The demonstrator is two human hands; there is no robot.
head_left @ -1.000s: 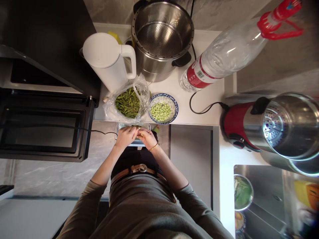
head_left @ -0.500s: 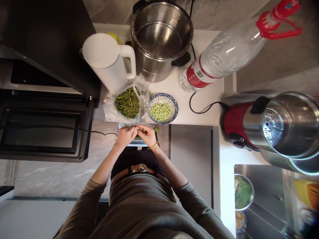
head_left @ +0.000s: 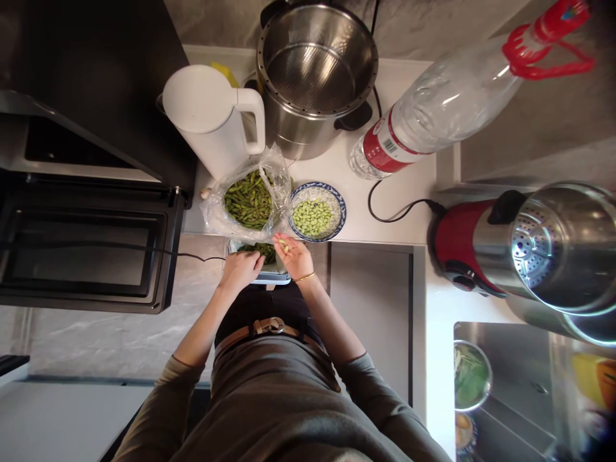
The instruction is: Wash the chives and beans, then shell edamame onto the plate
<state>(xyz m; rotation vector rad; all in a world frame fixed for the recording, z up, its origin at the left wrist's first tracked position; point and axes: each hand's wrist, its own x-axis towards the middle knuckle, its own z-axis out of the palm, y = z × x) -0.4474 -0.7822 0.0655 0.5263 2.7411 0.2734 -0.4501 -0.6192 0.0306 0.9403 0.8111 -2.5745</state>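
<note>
My right hand, with a gold bracelet at the wrist, is turned palm up and cupped. A few shelled edamame beans lie on its fingers, just below the plate. My left hand is curled, back upward, over the bin that holds green pods or shells; whatever its fingers hold is hidden. Ahead, a clear plastic bag stands open, full of edamame pods. Right of the bag, a blue-and-white plate carries a pile of shelled beans.
A white kettle and a steel pot stand behind the bag. A large water bottle is to their right. The red-and-steel appliance sits beside the sink. At left, an oven door hangs open.
My hands were together over the bin and have parted. The right one has moved right and turned palm up, showing beans. My left hand has shifted slightly left and down.
</note>
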